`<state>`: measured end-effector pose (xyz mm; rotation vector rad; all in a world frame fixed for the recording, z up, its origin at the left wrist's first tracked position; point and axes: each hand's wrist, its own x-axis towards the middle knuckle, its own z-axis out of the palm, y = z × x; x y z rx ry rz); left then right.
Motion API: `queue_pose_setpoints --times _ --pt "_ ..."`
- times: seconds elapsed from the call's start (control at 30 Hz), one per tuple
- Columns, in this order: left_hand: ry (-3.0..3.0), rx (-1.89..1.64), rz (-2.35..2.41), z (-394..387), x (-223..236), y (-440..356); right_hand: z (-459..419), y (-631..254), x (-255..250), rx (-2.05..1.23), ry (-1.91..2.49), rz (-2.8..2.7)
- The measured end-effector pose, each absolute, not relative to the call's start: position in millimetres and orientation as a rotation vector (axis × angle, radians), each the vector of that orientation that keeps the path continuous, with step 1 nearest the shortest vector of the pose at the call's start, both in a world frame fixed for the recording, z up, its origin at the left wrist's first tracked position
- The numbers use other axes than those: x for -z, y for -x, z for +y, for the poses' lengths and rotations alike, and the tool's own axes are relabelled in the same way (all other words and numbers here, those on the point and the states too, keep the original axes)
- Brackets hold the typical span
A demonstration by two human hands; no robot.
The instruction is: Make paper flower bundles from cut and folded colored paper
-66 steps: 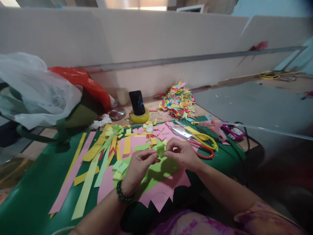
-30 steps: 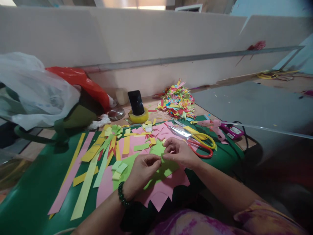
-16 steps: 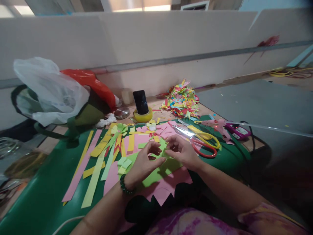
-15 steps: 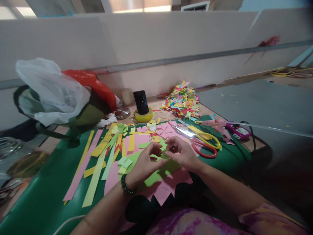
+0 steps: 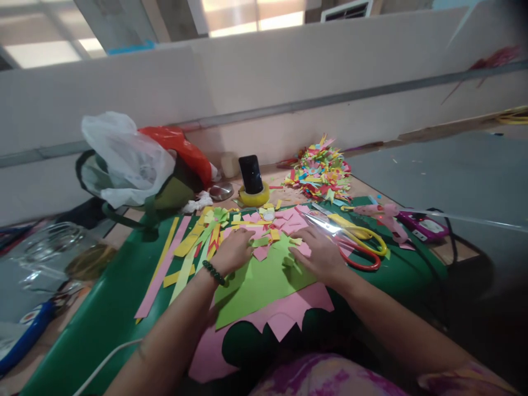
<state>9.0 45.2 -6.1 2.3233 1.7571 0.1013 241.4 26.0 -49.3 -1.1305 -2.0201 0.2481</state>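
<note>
A light green paper sheet (image 5: 258,291) lies over pink paper with scalloped, pointed cuts (image 5: 284,322). My left hand (image 5: 234,253), with a dark bead bracelet at the wrist, rests at the sheet's left edge. Its fingers reach forward, apart, beside a small green paper piece (image 5: 260,242). My right hand (image 5: 319,256) is over the sheet's right side, thumb and fingers apart around small pale green pieces (image 5: 295,241); I see no firm hold on them. Small yellow (image 5: 274,235) and pink (image 5: 260,253) pieces lie between the hands.
Red-handled scissors (image 5: 363,261) and yellow-handled scissors (image 5: 363,231) lie right, before a pink glue gun (image 5: 388,217). Paper strips (image 5: 165,264) lie left. Behind stand a phone (image 5: 251,175) on a tape roll (image 5: 253,196), a paper-scrap heap (image 5: 322,170) and a bag (image 5: 177,181).
My hands were close together over the middle of the green sheet with fingers curled. Now they have moved apart to its two sides. The view has shifted left.
</note>
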Motion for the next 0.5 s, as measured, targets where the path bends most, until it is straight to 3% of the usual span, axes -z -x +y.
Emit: queue_pose_setpoints --times 0.17,0.5 --pt "-2.22 -0.001 1.775 61 13 -11 21 -243 42 -0.207 0.932 -1.838" --pt "-2.073 -0.164 1.823 61 19 -6 18 -242 38 -0.249 0.898 -1.822"
